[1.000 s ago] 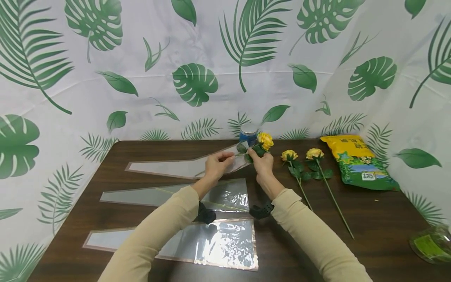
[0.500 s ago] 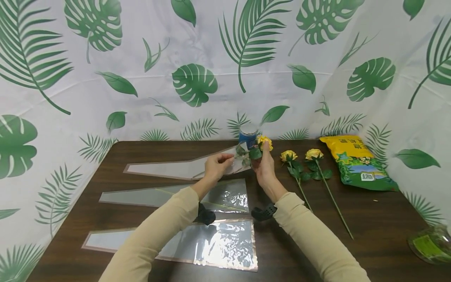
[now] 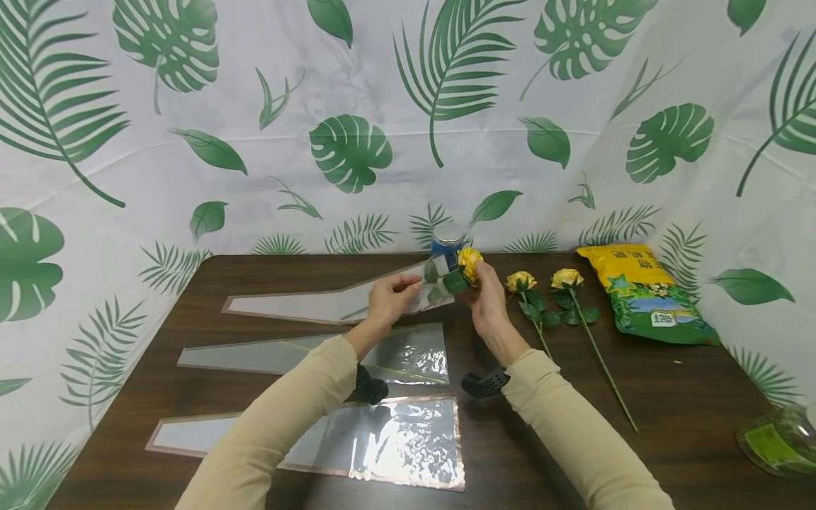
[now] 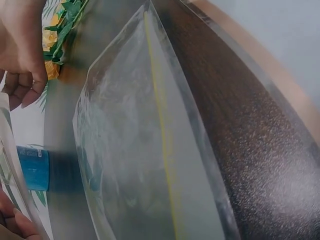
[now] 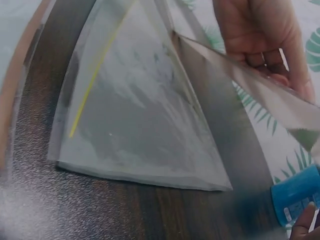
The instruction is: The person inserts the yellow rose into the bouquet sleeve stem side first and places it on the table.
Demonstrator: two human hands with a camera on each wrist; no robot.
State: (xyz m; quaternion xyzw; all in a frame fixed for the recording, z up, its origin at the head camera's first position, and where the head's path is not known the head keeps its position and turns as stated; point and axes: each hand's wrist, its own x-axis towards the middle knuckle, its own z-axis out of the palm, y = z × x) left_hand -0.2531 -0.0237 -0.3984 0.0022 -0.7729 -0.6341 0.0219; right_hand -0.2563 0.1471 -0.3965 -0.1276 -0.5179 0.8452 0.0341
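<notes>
In the head view my left hand (image 3: 390, 297) pinches the upper edge of a clear-fronted flower sleeve (image 3: 287, 306) near its wide end. A yellow rose (image 3: 469, 263) lies partly in that sleeve; its leaves show through the film, while the bloom sticks out at the mouth. My right hand (image 3: 489, 304) holds the bloom from the right, with fingers curled behind and below it. The left wrist view has my left hand (image 4: 17, 222) at the sleeve's edge. Only a fingertip of my right hand (image 5: 304, 220) shows in the right wrist view.
A second sleeve (image 3: 255, 358) and a third sleeve (image 3: 408, 443) lie nearer on the table (image 3: 542, 453). Two more roses (image 3: 596, 354) lie to the right, beside a yellow-green bag (image 3: 647, 297). A blue can (image 3: 446, 244) stands behind the hands; a glass jar (image 3: 778, 439) is at far right.
The rose has shifted slightly left and down into the sleeve. My right hand has moved from the leaves at the sleeve's mouth to the bloom. My left hand keeps its grip.
</notes>
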